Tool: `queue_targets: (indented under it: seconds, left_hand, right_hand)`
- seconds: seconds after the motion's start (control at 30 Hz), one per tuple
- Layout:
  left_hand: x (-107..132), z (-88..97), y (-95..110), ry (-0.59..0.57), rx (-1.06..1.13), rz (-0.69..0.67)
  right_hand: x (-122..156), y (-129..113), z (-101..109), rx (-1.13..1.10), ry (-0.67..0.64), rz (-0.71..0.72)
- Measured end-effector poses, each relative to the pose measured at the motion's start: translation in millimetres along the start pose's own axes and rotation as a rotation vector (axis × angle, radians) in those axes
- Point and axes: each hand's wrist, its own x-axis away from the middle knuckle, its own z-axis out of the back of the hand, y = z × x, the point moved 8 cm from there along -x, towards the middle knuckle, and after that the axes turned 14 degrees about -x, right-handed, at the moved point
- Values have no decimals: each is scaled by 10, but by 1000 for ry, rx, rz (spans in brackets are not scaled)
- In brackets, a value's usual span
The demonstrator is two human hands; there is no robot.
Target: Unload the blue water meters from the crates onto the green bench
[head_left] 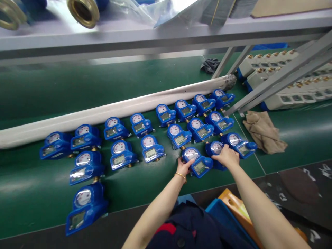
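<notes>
My left hand [184, 166] is closed on a blue water meter [199, 166] near the front edge of the green table, its thumb lying over the meter's round dial. Just to the right, my right hand [228, 156] grips another blue water meter [215, 148] from above, covering much of its body. A third meter [242, 148] lies close beyond my right fingers. Behind both hands stand more blue meters [201, 129] in rows, each with a round dial and a small grey display. Further left sit several others, including one meter [86, 205] near the table edge.
A long white tube [111, 109] lies behind the meters. A grey shelf [155, 39] crosses above, with slanted metal supports [282, 77] at the right. White-cased devices [295, 95], a brown cloth [264, 131] and a dark cloth [209, 65] lie right. An orange bin [234, 204] stands below.
</notes>
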Motion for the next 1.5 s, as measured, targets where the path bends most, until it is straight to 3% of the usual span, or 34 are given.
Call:
queue_targets:
  seconds: [0.37,0.83,1.0,1.13,1.23,1.27,1.33,1.4,1.5]
  left_hand:
    - [66,-16,30,-2,11,23]
    - [84,-24,38,-20,46,104]
    - [39,-1,48,-37,-18,100]
    - [49,39,110,-73,-68,80]
    - [160,220,84,-47,-126,76]
    - [220,322,39,-23,-167,81]
    - [366,540,-115,13,-274,101]
    - [520,703,-365,-22,-430,156]
    - [716,765,-832,-189,-732,277]
  right_hand:
    - [-23,-206,35,56,-32,98]
    - [-76,-192,-3,33,-29,160]
    - [-80,-223,57,-67,-26,191]
    - [184,-25,415,-356,109,230]
    - [669,455,594,-613,319,202]
    - [867,686,532,-680,371,153]
    - [1287,1215,158,-773,409,-14]
    - [1744,1741,-512,-821,342,-225]
    - [2574,2290,-1765,-910,96,-525]
